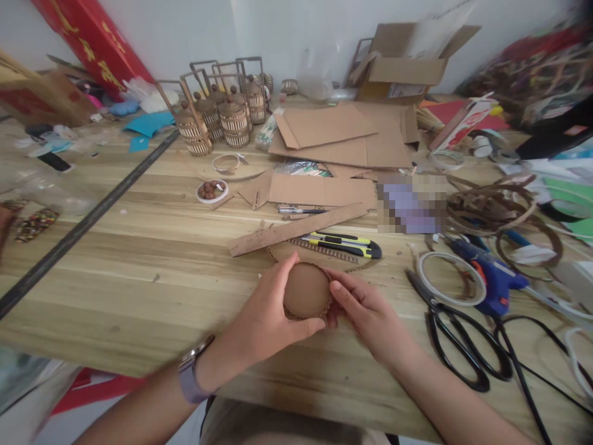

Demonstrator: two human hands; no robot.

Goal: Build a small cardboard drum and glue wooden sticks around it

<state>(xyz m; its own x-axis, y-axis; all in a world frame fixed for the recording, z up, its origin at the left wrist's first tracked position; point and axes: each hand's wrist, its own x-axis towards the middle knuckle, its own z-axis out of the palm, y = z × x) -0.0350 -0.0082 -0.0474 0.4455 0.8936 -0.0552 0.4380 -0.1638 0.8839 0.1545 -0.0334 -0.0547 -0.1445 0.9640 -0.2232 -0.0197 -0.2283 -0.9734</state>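
Near the front edge of the wooden table, a round brown cardboard piece [307,289] with a raised corrugated rim is held between both hands. My left hand [273,312] curves around its left and lower side, thumb and fingers closed on the rim. At its right edge, my right hand [359,309] pinches the rim between thumb and fingers. Just beyond lie a yellow and black utility knife [345,242], a long cardboard strip [299,230] and thin corrugated strips. Some fingertips are hidden behind the round piece.
Black scissors [456,337], a white tape roll [451,278] and a blue glue gun [495,278] lie at the right. Cardboard sheets [328,127] and small lidded baskets [234,122] stand farther back. A dark metal bar [92,219] crosses the left side.
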